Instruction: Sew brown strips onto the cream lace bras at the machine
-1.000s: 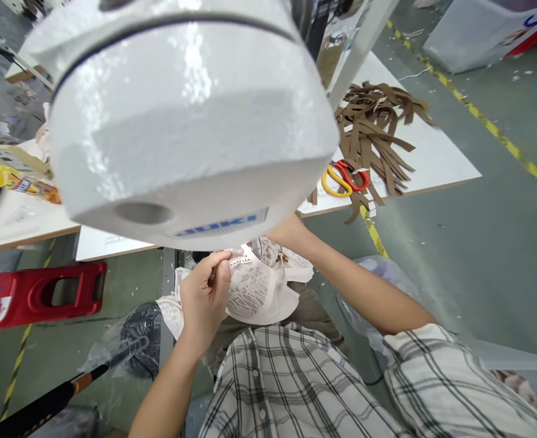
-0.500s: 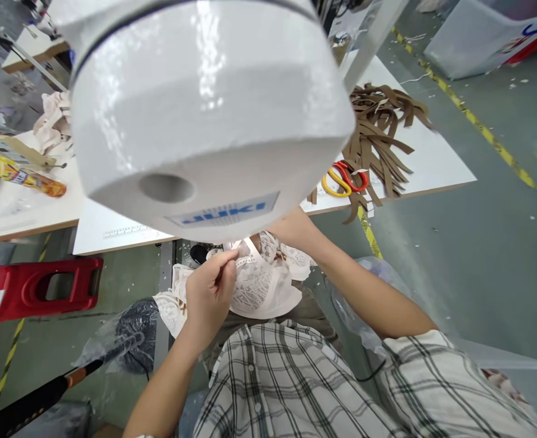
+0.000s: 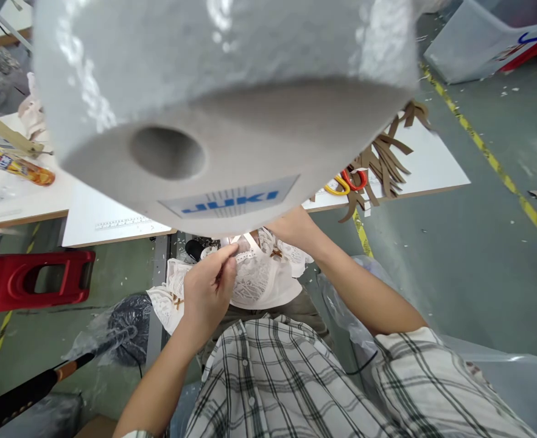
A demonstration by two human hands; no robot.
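Note:
A white lace bra (image 3: 257,280) with small brown bows hangs over my lap, its upper edge under the head of a sewing machine (image 3: 232,121) marked JUKI. My left hand (image 3: 211,283) pinches the bra's edge between thumb and forefinger, left of the lace cup. Beyond the cup, my right hand (image 3: 293,228) reaches in under the machine head. Its fingers are hidden there, so what they do is out of sight. More white lace (image 3: 165,298) with a brown bow lies to the left of my left hand.
Brown strips (image 3: 385,161) and red-and-yellow-handled scissors (image 3: 346,182) lie on the white table (image 3: 437,158) at right. A drink bottle (image 3: 15,164) lies at left. A red stool (image 3: 35,280) stands on the left floor; a clear plastic bin (image 3: 478,42) stands at back right.
The view has moved closer to the machine head, which now fills more of the picture. My left hand has shifted slightly along the bra's edge; my right hand stays under the machine.

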